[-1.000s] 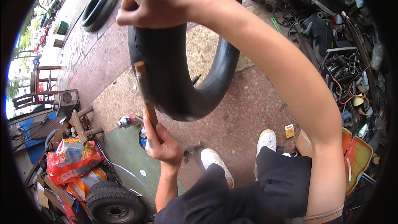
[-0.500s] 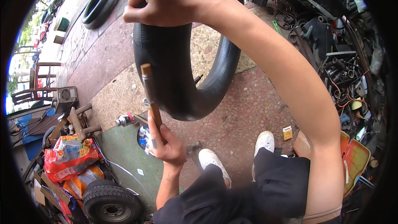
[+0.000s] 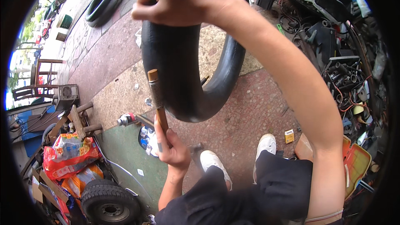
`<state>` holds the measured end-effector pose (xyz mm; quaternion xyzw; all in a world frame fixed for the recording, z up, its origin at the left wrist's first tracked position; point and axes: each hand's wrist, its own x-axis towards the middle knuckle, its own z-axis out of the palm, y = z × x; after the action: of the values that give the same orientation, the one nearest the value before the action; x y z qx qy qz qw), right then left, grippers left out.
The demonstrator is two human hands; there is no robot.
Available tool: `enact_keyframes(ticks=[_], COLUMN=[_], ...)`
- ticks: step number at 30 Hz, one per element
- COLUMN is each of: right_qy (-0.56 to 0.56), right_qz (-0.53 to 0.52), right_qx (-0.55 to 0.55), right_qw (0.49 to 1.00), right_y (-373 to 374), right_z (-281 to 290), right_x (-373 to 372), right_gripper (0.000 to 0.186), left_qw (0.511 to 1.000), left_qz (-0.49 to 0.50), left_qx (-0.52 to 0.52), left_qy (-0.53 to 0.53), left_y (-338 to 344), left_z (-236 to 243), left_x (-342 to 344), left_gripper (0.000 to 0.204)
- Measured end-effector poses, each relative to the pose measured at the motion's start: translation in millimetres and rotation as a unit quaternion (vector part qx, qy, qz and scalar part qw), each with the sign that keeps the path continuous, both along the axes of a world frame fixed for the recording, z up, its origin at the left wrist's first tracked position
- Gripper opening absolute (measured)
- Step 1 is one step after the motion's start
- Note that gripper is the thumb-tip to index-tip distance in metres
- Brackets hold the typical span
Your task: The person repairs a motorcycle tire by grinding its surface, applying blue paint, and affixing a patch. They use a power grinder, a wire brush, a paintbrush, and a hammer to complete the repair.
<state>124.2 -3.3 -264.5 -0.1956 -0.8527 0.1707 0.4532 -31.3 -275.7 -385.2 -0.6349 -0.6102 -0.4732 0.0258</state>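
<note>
A black, inflated inner tube (image 3: 177,71) hangs upright in front of me, its valve stem (image 3: 204,80) poking into the ring's opening. My right hand (image 3: 177,3) grips its upper part, fingers curled over the rubber, the forearm arching in from the right. In my left hand (image 3: 173,152), lower down, is a hand rasp (image 3: 156,93) with a wooden handle and a ribbed metal sleeve. It stands nearly upright against the tube's left side; whether it touches the rubber I cannot tell.
Tyres (image 3: 102,4) lie on the paving at far left. Near left are a wooden stool (image 3: 79,121), a red bag (image 3: 68,154) and a small wheel (image 3: 110,206). Metal parts (image 3: 346,75) are heaped along the right. A yellow box (image 3: 288,136) sits by my shoes (image 3: 266,143).
The tube and both hands sit slightly farther right in the view. The rasp, blurred earlier, now shows sharply and a little lower along the tube's side.
</note>
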Motion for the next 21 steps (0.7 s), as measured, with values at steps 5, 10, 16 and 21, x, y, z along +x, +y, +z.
enact_keyframes(ticks=[5,10,16,21], right_qy=[-0.031,-0.051,-0.027,-0.032], right_qz=[-0.004,-0.041,-0.008,-0.023], right_qx=[-0.096,-0.064,0.008,-0.057], right_qw=[0.995,0.996,1.000,0.998], right_y=[-9,-11,-9,-10], right_z=[4,4,-7,5], right_x=[16,-2,-2,9], right_gripper=[0.041,0.039,0.039,0.037], left_qw=[0.999,1.000,1.000,1.000], left_qz=[0.018,0.011,-0.003,0.006], left_qx=[-0.047,-0.025,0.020,0.003], left_qy=[0.000,-0.004,-0.013,0.010], left_y=[14,9,11,23], left_z=[13,9,-2,10], left_x=[11,5,4,11], left_gripper=[0.043,0.044,0.042,0.043])
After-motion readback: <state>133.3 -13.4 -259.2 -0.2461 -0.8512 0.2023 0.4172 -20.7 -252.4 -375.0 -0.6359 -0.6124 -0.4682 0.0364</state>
